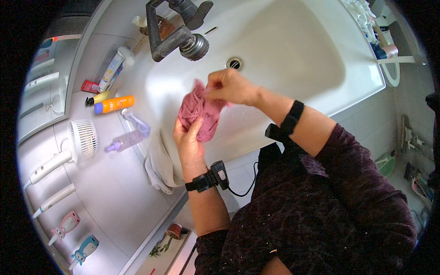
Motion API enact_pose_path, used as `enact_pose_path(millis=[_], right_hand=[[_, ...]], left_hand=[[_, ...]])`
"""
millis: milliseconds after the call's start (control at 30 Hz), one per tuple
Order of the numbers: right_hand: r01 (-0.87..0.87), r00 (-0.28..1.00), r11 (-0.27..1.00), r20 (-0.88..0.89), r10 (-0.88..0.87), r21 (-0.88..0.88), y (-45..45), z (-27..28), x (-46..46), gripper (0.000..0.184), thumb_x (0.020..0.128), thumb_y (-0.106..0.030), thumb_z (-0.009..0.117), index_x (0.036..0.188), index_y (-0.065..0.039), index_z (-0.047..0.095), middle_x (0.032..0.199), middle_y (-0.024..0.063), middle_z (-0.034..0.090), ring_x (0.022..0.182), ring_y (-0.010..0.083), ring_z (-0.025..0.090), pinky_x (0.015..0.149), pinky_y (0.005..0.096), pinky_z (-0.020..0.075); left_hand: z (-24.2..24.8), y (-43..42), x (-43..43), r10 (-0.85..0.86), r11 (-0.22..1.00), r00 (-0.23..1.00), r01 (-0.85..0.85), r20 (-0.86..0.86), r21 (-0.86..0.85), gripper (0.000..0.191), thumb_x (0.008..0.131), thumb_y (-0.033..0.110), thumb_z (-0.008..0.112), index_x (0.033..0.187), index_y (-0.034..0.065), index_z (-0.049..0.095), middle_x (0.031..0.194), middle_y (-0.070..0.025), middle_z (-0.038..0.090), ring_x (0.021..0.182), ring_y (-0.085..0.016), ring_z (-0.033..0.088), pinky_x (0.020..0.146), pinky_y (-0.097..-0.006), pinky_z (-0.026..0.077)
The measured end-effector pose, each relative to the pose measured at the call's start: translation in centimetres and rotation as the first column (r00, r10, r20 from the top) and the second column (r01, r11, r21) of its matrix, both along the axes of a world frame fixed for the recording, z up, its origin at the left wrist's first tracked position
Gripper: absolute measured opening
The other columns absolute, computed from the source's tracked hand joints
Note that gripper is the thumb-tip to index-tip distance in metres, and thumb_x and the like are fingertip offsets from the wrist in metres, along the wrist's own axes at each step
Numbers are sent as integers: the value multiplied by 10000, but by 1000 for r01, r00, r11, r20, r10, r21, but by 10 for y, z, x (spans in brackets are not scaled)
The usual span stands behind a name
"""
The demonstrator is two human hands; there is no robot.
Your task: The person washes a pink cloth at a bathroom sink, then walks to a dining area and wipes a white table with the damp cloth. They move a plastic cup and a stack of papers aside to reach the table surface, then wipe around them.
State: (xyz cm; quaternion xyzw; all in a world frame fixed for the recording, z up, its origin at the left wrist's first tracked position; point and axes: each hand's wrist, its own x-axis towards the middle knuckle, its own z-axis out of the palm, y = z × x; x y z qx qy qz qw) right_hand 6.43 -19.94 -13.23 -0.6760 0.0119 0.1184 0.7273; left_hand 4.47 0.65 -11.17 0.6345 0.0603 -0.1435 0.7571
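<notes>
A crumpled pink cloth [197,108] is held up over the near part of a white washbasin [292,103]. My left hand [192,144] grips it from below, thumb lying across the front. At its upper right edge, the bent fingers of my right hand [237,87] pinch the fabric; they are slightly blurred, and the fingertips are partly hidden. Beyond the hands lies the basin's metal drain [235,64]. A dark faucet [172,43] with a silver nozzle head reaches over the basin at upper left; no water is visible coming from it.
Along the left wall are an orange bottle [115,104], a clear purple-capped pump bottle [127,141], toothpaste-like tubes [111,70] and a white hair-dryer-like appliance [51,166]. A pale cloth [160,168] drapes over the basin's left rim. Wrist straps [202,181] with a cable circle my forearms.
</notes>
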Motion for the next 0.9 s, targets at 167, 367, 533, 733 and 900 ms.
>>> enact_pose_path(millis=[167, 367, 533, 733, 900], right_hand=[[133, 985, 854, -164, -57, 503, -11, 5, -4, 154, 868, -164, 655, 819, -38, 581, 752, 48, 615, 607, 144, 565, 496, 302, 461], [212, 967, 610, -255, -17, 763, -3, 20, -9, 170, 926, -177, 584, 931, -11, 547, 800, 77, 610, 647, 160, 590, 553, 322, 515], [151, 988, 831, -110, -108, 536, 9, 31, -7, 165, 928, -177, 575, 918, -13, 563, 775, 58, 619, 679, 158, 607, 619, 293, 513], [-71, 992, 974, 119, 46, 215, 21, 37, -25, 179, 920, -178, 583, 899, -1, 570, 761, 49, 612, 727, 122, 588, 664, 281, 495], [-52, 999, 917, 24, 47, 395, 18, 20, -38, 168, 922, -176, 586, 897, -11, 569, 763, 33, 593, 689, 124, 546, 638, 281, 481]], left_hand=[[-4, 17, 5, 195, 980, 979, -197, -56, -26, 337, 859, 106, 675, 1136, -50, 562, 1112, -124, 630, 1017, -212, 606, 921, -353, 469], [-8, 24, 7, 431, 861, 901, -392, -54, 323, 273, 876, 88, 626, 1121, -16, 562, 1015, -105, 632, 918, -203, 624, 794, -339, 505], [9, 0, -7, 342, 860, 938, -333, 46, 386, 234, 888, 100, 611, 1097, 6, 569, 972, -138, 626, 799, -225, 653, 682, -314, 532], [10, -37, -4, -131, 850, 957, -26, -258, -526, 484, 945, 405, 550, 1287, 66, 499, 1184, -47, 601, 1104, -202, 571, 922, -359, 461], [-23, -26, 21, 53, 929, 948, -162, -313, -333, 358, 958, 257, 541, 1246, 45, 523, 1199, -80, 597, 1105, -229, 570, 955, -387, 462]])
